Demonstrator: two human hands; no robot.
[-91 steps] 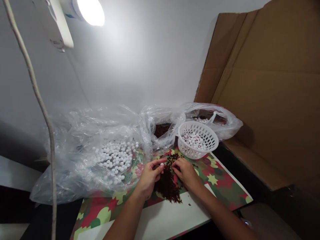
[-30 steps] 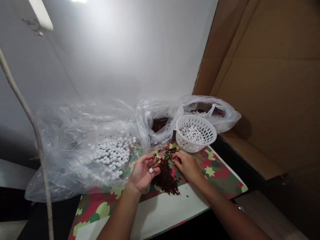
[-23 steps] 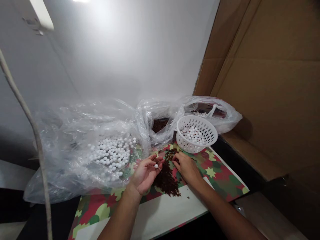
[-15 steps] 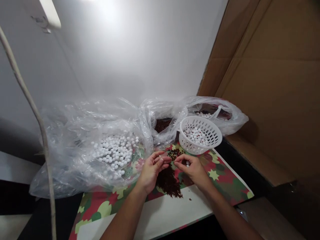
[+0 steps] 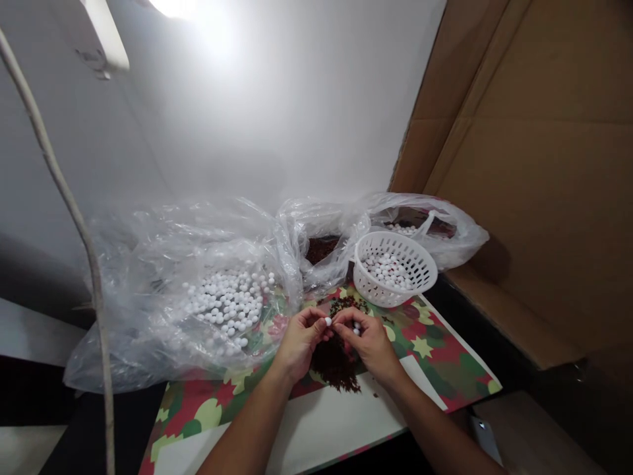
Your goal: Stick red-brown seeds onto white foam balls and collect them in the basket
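Above the dark pile at table centre: a white bead (image 5: 327, 321) sits pinched at the fingertips of the left hand (image 5: 300, 341), thumb and forefinger closed narrow on it. The right hand (image 5: 372, 342) meets it from the other side, its fingertips touching or just beside the bead; I cannot tell which. The right hand is curled narrow too, with a second white bead (image 5: 356, 328) tucked against its fingers.

Both hands hover over a heap of dark red-brown granules (image 5: 339, 371), which lies on a star-patterned sheet (image 5: 435, 356) in red and green with a white area toward the near edge.

Just beyond the hands, to the right, I note a white slotted basket (image 5: 429, 269) partly filled with white beads. Behind the basket is a clear bag (image 5: 459, 231) with more beads showing inside. Left of the basket, a smaller clear bag (image 5: 321, 224) holds dark material like the heap. Further left, a large crumpled clear bag (image 5: 148, 316) carries a spread of loose white beads (image 5: 227, 303).

Periphery: cardboard panel (image 5: 534, 185) standing on the right, white wall behind, a pale cable (image 5: 74, 218) running down the left side, and a lamp fitting (image 5: 106, 39) at upper left.
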